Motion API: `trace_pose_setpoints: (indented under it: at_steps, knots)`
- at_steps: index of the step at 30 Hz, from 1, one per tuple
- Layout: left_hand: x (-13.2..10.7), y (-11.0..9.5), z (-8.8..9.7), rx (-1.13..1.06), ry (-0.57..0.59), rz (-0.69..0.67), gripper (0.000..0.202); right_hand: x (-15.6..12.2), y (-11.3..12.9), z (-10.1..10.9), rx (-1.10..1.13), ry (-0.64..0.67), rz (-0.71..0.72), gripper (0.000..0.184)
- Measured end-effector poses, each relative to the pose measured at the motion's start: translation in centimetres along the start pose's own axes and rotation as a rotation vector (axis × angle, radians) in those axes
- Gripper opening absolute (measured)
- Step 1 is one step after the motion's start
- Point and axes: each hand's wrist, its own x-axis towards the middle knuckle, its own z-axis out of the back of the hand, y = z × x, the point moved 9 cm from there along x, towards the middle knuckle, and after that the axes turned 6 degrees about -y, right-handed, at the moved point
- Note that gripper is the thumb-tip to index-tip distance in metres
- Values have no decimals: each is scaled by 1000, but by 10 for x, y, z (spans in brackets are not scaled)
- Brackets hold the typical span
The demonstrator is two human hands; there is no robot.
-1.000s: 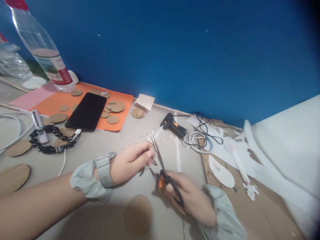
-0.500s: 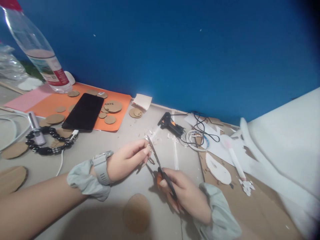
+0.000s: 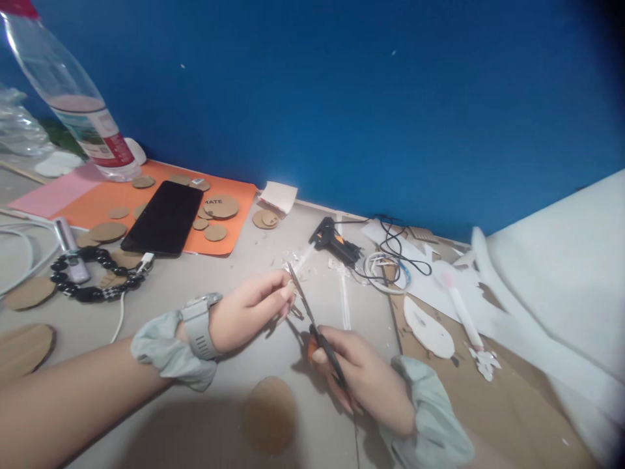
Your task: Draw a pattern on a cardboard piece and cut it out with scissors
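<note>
My right hand (image 3: 354, 368) is closed around the handles of a pair of scissors (image 3: 307, 303) with dark and orange grips. The blades point up and to the left, reaching the fingertips of my left hand (image 3: 258, 303). Those left fingers are pinched together on a small piece too slight to name, right beside the blades. A grey watch and a pale green cuff are on my left wrist. Below the hands lies a round cardboard disc (image 3: 270, 415), partly in shadow. Beyond the fingertips, a black glue gun (image 3: 334, 242) rests on its side among clear glue scraps.
At the left are a black phone (image 3: 163, 218) on orange paper (image 3: 234, 221), cardboard discs, a beaded bracelet (image 3: 88, 296) and a plastic bottle (image 3: 92, 124). On the right, coiled cables (image 3: 385, 273), a white oval (image 3: 428, 327) and a cardboard sheet (image 3: 488, 417). A blue wall (image 3: 312, 98) stands behind.
Almost nothing differs. Both hands keep their places with the scissors at the left fingertips, and the view has shifted very slightly.
</note>
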Motion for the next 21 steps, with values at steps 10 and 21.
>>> trace_pose_setpoints:
  at_steps: [10, 21]
  knots:
    - [2, -3, 3, 41, 38, 0, 26, -1, 11, 9, -303, -115, 111, 33]
    - [2, 1, 5, 11, 23, 15, 24, -1, 10, 11, -283, -119, 125, 28]
